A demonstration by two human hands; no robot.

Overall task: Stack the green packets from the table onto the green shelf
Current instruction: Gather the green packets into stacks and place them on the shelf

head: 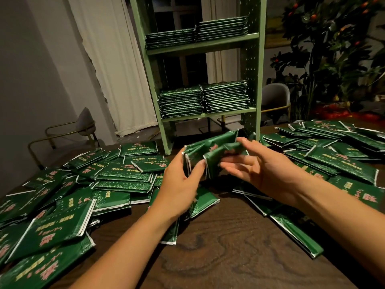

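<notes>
A small bundle of green packets point(210, 151) is held above the table's middle, in front of the green shelf point(252, 65). My left hand point(179, 184) grips the bundle's near left end, thumb on its side. My right hand point(256, 165) holds the bundle from the right, fingers spread and curled around one bent packet. On the shelf, two stacks of packets point(195, 34) fill the upper level and two taller stacks point(204, 101) fill the lower level. Many loose green packets lie in a left heap point(83, 195) and a right heap point(333, 155).
The dark wooden table point(229, 247) shows bare wood between my forearms. Two grey chairs point(85, 122) with brass frames stand behind the table, one at left, one at right. A white curtain point(116, 59) hangs at the back left, and a leafy plant point(325, 49) stands at the back right.
</notes>
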